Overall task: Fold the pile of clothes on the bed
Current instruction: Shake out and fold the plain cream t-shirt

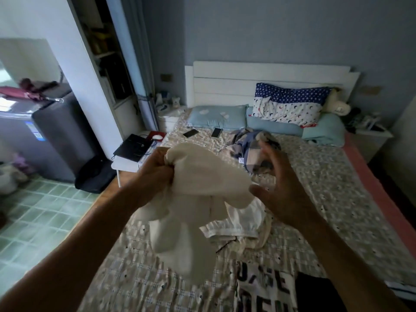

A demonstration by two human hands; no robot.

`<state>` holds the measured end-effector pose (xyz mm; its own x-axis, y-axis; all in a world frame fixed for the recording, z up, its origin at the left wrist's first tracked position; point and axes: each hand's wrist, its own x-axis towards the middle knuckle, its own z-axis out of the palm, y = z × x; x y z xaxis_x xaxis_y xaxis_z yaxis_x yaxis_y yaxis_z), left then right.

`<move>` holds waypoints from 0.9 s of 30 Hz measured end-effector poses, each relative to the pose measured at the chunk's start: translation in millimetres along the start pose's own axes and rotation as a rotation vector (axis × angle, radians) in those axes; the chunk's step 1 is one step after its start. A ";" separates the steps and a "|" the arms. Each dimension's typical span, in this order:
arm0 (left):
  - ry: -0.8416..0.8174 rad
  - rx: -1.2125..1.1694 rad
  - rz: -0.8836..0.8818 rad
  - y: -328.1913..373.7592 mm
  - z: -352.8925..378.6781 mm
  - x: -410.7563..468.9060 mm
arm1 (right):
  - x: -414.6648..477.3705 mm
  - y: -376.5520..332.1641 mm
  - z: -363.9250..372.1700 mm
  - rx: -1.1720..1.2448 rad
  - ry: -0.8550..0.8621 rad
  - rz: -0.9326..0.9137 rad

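My left hand [155, 170] grips a bunched corner of a cream garment [202, 188], which hangs above the bed [337, 188]. My right hand [281, 188] hovers beside the cloth with fingers spread and loosely curved; its thumb touches the fabric's right edge. Under the cream garment lies a white piece with a gathered hem [236, 226]. A crumpled blue-and-white checked garment [247, 147] lies farther up the bed. A white shirt with black letters [265, 289] and a black item [319, 293] lie at the near edge.
Two phones [191, 133] [216, 132] lie near the light blue pillow [218, 117]. A star-print pillow [290, 104] leans on the white headboard [270, 79]. Left of the bed stand a small white table with a laptop [132, 146] and a dark appliance [54, 131].
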<state>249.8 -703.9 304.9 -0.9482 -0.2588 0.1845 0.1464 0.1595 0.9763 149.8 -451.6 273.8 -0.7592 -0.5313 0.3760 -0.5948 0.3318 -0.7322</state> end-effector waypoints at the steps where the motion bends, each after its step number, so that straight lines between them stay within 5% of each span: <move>1: -0.022 0.009 0.019 10.4 0.6 3.3 | 8.4 3.7 1.9 -0.092 -0.070 -0.047; 5: -0.052 0.032 0.049 42.4 3.0 16.1 | 29.8 1.6 27.3 -0.150 -0.360 -0.066; 8: -0.041 0.005 -0.001 51.7 1.3 23.3 | 38.0 -11.9 40.4 0.236 -0.281 0.062; 12: 0.086 0.228 0.042 48.4 -25.6 49.6 | 51.6 -43.7 29.3 0.466 -0.143 0.223; 18: -0.397 0.682 0.310 54.1 -19.4 31.1 | 96.3 -114.4 18.2 0.378 0.005 0.219; 21: -0.188 0.662 0.493 46.9 -18.0 37.3 | 112.6 -134.1 23.6 0.563 0.013 0.302; 24: -0.011 0.546 0.590 44.1 -34.4 48.7 | 111.4 -134.5 17.6 0.960 -0.169 0.374; 27: 0.075 0.463 0.595 46.8 -43.2 60.3 | 114.3 -133.0 12.7 0.948 -0.137 0.327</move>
<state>211.7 -753.2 366.6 -0.7224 -0.0651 0.6884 0.4781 0.6723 0.5652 145.6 -566.4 407.0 -0.7750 -0.6299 0.0519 0.1370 -0.2475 -0.9591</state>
